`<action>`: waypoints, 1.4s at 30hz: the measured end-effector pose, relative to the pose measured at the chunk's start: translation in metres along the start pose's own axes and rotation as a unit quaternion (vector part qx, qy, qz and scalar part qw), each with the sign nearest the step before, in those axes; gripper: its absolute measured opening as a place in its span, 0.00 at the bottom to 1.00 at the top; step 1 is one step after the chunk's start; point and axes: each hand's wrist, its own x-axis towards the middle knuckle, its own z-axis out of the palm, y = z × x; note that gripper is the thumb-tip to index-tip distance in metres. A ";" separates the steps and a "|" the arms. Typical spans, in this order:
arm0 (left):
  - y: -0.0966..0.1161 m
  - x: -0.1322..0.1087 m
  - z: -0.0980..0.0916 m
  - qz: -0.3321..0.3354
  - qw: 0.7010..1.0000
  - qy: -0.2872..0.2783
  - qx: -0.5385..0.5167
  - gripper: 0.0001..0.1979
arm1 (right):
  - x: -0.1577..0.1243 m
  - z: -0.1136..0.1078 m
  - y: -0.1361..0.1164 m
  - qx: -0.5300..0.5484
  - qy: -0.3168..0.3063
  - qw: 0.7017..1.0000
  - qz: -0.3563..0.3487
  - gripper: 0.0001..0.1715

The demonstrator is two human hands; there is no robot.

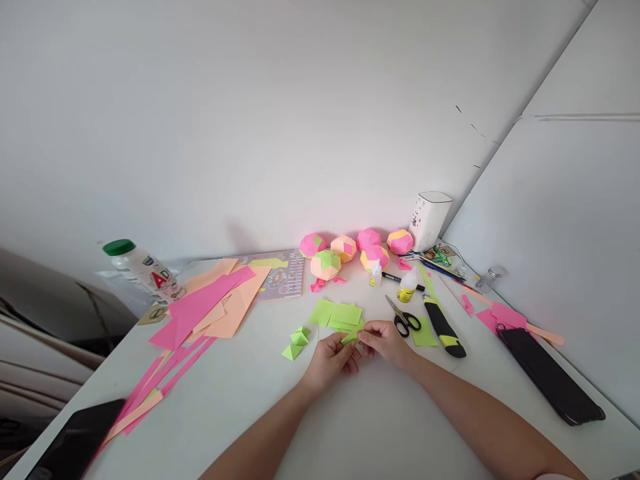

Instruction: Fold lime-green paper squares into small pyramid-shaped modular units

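Note:
Between my two hands is a small folded piece of green paper, held just above the table. My left hand pinches its left end, and my right hand grips the right end with thumb and fingers. Right behind the hands lie flat green paper squares. To the left sit folded green paper units with pointed tops. Black-handled scissors rest near my right hand, beside another green square. Finger parts under the folded paper are partly hidden.
Several faceted paper balls stand along the wall. Glue bottles, a utility knife and a black case are on the right. Pink and peach sheets, a white bottle and a dark phone-like slab occupy the left.

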 end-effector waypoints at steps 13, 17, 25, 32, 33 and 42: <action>-0.001 0.000 -0.001 -0.006 1.000 -0.009 0.004 0.16 | 0.000 0.003 -0.005 0.000 0.018 1.000 0.019 0.17; 0.000 0.000 -0.001 -0.007 1.000 -0.014 -0.002 0.16 | 0.001 0.002 -0.004 0.001 0.015 1.000 0.017 0.17; 0.003 -0.001 -0.002 -0.014 1.000 -0.020 -0.012 0.16 | 0.001 0.002 -0.004 0.012 -0.001 1.000 0.018 0.18; 0.006 0.000 -0.006 -0.024 0.998 -0.031 -0.043 0.15 | 0.000 0.000 -0.005 0.025 -0.047 0.999 0.009 0.15; 0.006 0.000 -0.006 -0.025 0.998 -0.031 -0.044 0.15 | 0.000 0.001 -0.005 0.022 -0.046 0.999 0.011 0.14; 0.005 0.000 -0.005 -0.020 0.999 -0.030 -0.035 0.15 | 0.000 0.001 -0.003 0.010 -0.033 0.999 0.015 0.16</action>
